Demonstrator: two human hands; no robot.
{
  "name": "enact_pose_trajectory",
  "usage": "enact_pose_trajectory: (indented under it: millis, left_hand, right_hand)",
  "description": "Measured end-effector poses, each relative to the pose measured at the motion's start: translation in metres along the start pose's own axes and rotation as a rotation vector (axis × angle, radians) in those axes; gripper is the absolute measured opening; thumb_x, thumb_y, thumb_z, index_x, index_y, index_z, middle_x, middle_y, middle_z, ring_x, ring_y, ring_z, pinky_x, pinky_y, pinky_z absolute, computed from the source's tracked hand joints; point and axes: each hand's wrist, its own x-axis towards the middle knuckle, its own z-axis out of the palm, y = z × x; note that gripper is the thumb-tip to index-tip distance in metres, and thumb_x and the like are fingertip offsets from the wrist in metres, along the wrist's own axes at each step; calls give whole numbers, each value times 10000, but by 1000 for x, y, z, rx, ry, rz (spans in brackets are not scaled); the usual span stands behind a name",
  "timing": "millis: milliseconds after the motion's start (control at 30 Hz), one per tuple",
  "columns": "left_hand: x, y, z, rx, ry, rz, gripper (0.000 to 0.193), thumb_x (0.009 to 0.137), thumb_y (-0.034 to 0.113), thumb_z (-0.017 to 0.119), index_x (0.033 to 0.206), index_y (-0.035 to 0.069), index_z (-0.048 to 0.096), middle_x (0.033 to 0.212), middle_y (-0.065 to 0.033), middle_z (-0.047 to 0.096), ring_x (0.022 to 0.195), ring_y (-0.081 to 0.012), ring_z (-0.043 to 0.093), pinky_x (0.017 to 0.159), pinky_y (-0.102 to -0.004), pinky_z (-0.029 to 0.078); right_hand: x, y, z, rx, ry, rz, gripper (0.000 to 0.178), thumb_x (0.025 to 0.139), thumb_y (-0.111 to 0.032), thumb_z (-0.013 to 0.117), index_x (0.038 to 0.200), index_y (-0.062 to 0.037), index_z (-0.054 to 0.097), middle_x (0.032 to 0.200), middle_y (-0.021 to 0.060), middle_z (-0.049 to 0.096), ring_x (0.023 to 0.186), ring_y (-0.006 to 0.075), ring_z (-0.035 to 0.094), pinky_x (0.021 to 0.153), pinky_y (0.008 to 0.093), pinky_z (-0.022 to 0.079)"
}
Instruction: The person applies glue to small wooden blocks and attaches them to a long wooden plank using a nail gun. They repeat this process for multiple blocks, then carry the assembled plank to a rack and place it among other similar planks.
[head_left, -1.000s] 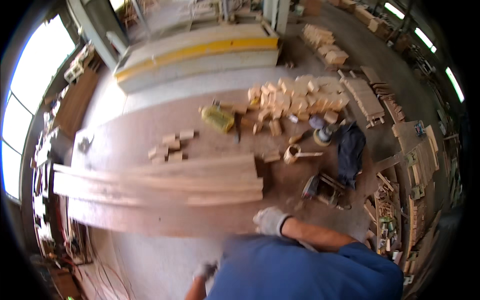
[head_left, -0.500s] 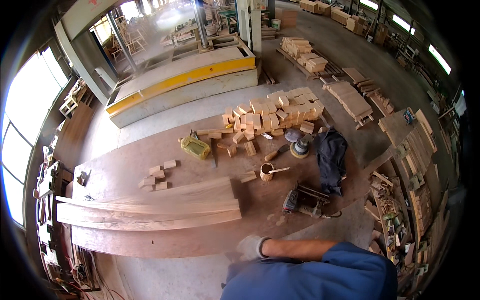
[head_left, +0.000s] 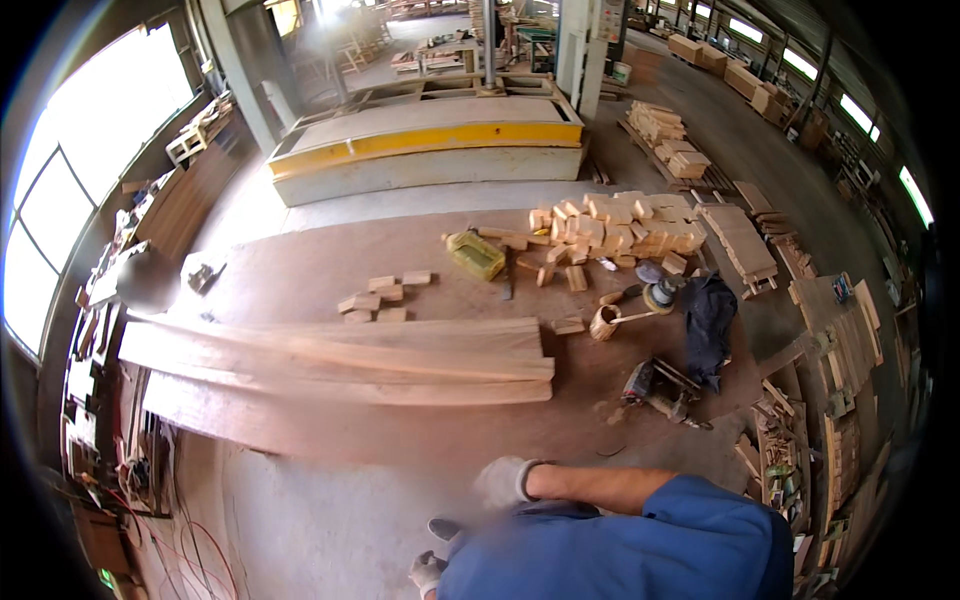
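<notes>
My right hand (head_left: 505, 483), in a pale work glove, is held in front of my body by the near edge of the worktable (head_left: 420, 440). It touches nothing that I can see, and its fingers are blurred. Low at the picture's bottom, my left hand (head_left: 427, 572), also gloved, hangs beside my blue shirt; its fingers are too unclear to read. Long wooden boards (head_left: 450, 385) lie side by side across the table's left and middle. Nearest to my right hand on the tabletop is a nail gun (head_left: 660, 390).
Small wood blocks (head_left: 620, 225) are heaped at the back right. Around them are a yellowish plastic jug (head_left: 475, 256), a pot with a stick (head_left: 604, 322), a sander (head_left: 660, 292) and dark cloth (head_left: 710, 325). A press (head_left: 430, 155) stands beyond. Red hoses (head_left: 205, 550) cross the floor.
The view has swung left and down, so the table's contents sit farther right. My left hand and a shoe have come into sight; the boards and tools appear unmoved.
</notes>
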Motion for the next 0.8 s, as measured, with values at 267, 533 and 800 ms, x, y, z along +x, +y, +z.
enact_pose_trajectory:
  millis: [267, 533, 800]
  left_hand:
    - [84, -152, -118, 222, -130, -199, 309, 959, 357, 690, 1162, 173, 833, 1157, -173, 797, 1132, -318, 756, 978, -427, 573]
    - [131, -210, -169, 658, -311, -36, 391, 863, 319, 741, 1235, 219, 811, 1224, -116, 793, 1164, -306, 750, 970, -479, 582]
    - [91, -106, -123, -89, -233, -238, 343, 797, 129, 812, 1125, 33, 828, 965, -183, 812, 852, -240, 779, 825, -364, 617]
  right_hand:
    - [78, -138, -3, 11, -5, -26, 440, 942, -380, 700, 1212, -37, 751, 1229, 228, 753, 1171, 405, 715, 1011, 500, 556]
    - [117, -177, 16, -39, -10, -23, 450, 938, -395, 700, 1209, -39, 752, 1223, 230, 755, 1169, 405, 716, 1007, 501, 558]
    - [90, -123, 30, -32, 129, 46, 451, 961, -467, 632, 1141, -85, 791, 1194, 209, 763, 1149, 403, 717, 983, 512, 562]
